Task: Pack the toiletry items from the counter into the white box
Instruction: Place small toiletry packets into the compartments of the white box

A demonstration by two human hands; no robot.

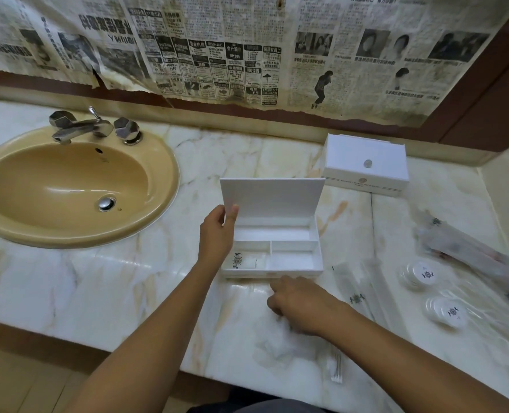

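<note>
The white box [272, 245] stands open on the marble counter [113, 281], to the right of the sink [68, 186]. Its lid is raised upright. The interior has one long rear compartment and two front compartments; a crested sachet [244, 260] lies in the front-left one. The left hand [217, 234] pinches the lid's left edge. The right hand [298, 302] hovers before the box, fingers curled downward; whether it holds anything cannot be determined.

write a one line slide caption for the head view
Left hand holds the open white box's lid while the right hand reaches over the marble counter.
</note>
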